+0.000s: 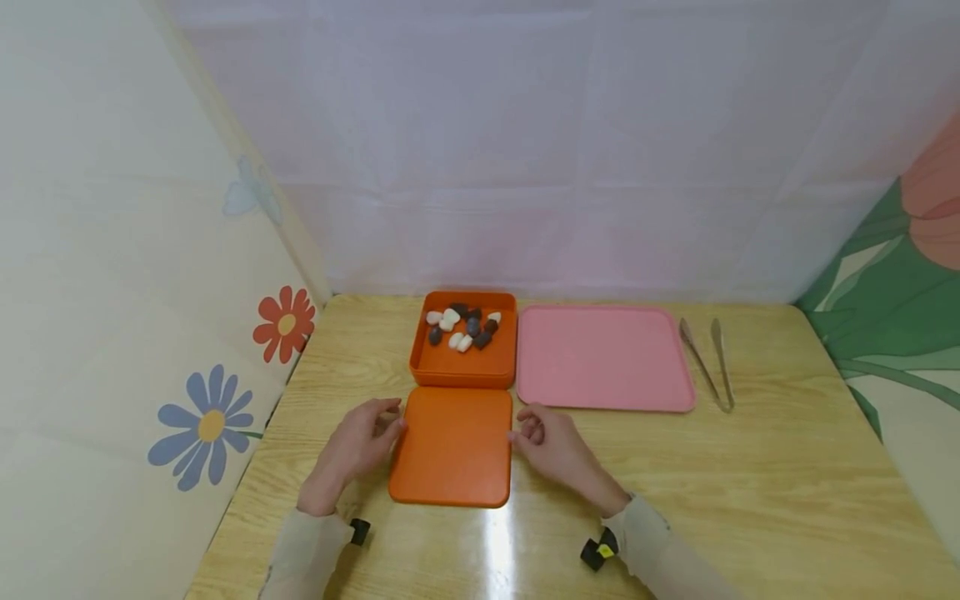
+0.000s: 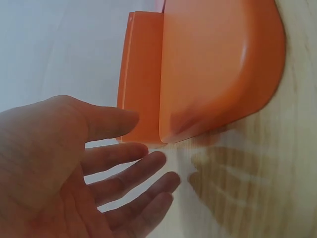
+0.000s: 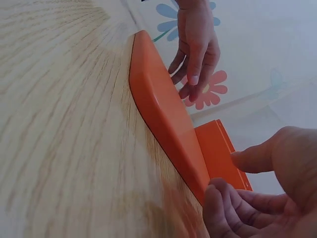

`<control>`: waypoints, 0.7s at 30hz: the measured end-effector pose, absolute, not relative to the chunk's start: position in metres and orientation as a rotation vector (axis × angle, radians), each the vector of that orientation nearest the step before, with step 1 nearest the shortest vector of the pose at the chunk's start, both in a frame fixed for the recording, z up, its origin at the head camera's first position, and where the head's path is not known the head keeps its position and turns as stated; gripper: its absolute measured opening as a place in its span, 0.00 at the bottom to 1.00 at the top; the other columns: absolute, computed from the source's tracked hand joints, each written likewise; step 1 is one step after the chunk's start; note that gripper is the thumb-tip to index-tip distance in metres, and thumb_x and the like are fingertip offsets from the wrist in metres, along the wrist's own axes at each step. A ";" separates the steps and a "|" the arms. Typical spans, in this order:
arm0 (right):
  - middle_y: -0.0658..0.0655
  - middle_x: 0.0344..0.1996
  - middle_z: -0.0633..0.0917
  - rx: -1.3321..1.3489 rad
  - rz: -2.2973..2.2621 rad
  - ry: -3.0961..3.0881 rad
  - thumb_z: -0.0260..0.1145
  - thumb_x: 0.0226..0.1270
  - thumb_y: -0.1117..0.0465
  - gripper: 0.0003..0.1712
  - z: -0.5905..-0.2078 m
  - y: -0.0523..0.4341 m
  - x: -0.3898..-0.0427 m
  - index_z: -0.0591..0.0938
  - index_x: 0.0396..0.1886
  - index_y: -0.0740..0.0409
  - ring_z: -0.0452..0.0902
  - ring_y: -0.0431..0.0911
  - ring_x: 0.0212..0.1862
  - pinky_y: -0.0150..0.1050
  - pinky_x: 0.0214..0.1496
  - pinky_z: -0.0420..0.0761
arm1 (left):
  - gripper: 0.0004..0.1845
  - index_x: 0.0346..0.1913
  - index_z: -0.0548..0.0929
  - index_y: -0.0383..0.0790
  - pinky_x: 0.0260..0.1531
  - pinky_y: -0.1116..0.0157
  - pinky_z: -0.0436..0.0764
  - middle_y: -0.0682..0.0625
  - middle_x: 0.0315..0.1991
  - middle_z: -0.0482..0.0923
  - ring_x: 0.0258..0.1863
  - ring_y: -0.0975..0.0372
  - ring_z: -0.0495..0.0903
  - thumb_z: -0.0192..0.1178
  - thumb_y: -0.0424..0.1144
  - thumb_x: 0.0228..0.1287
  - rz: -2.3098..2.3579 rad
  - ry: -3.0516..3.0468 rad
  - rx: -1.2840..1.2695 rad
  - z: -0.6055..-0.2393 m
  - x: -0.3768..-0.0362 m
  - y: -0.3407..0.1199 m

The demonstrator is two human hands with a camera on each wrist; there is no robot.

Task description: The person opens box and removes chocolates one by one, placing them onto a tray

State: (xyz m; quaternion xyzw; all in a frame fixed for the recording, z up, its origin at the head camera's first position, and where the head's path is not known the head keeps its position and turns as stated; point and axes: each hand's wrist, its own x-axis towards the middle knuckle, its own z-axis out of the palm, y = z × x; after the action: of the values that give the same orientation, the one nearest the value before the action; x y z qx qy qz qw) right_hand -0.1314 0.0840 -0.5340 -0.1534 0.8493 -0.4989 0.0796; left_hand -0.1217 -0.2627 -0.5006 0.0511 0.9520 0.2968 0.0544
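Note:
An orange lid point(image 1: 452, 448) lies flat on the table, smooth side up, against the front of an orange box point(image 1: 465, 379). Inside the box are several small black and white pieces, stone-like or candy-like, such as a white piece point(image 1: 465, 342). My left hand point(image 1: 365, 442) is by the lid's left edge, fingers loosely bent and nothing held; the left wrist view shows a gap between its fingertips and the lid. By the lid's right edge is my right hand point(image 1: 555, 446), thumb and fingers apart and relaxed, holding nothing. Whether either hand touches the lid's edge is hard to tell.
A pink tray point(image 1: 603, 358) sits right of the box, close against it. Metal tongs point(image 1: 708, 367) lie spread on the table point(image 1: 780, 467) beyond the tray's right side. Cloth-like walls point(image 1: 465, 150) with printed flowers rise behind and at both sides.

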 end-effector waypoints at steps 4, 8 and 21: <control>0.49 0.34 0.86 -0.432 -1.531 2.535 0.77 0.71 0.60 0.16 -0.533 0.089 -0.131 0.86 0.52 0.63 0.80 0.40 0.34 0.32 0.38 0.84 | 0.27 0.73 0.76 0.30 0.62 0.40 0.82 0.34 0.67 0.78 0.60 0.42 0.83 0.64 0.40 0.79 0.913 2.981 0.215 -0.499 -0.124 -0.260; 0.49 0.33 0.85 -0.432 -1.563 2.537 0.78 0.69 0.61 0.17 -0.531 0.096 -0.133 0.85 0.52 0.64 0.81 0.40 0.34 0.32 0.37 0.84 | 0.31 0.76 0.72 0.30 0.70 0.37 0.74 0.33 0.74 0.70 0.70 0.39 0.74 0.65 0.39 0.77 0.915 3.045 0.261 -0.499 -0.129 -0.257; 0.52 0.33 0.87 -0.480 -1.628 2.632 0.77 0.69 0.64 0.18 -0.520 0.133 -0.145 0.85 0.54 0.66 0.82 0.39 0.34 0.32 0.38 0.86 | 0.35 0.78 0.68 0.30 0.76 0.37 0.67 0.35 0.80 0.63 0.79 0.40 0.63 0.68 0.39 0.75 0.938 3.159 0.436 -0.495 -0.150 -0.250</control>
State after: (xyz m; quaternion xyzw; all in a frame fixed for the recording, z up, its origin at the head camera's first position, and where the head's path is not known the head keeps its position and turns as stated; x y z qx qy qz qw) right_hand -0.1454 0.1325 -0.5205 -0.1531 0.8404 -0.5199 0.0049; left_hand -0.1500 -0.2499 -0.4949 0.1308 0.9464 0.2811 -0.0912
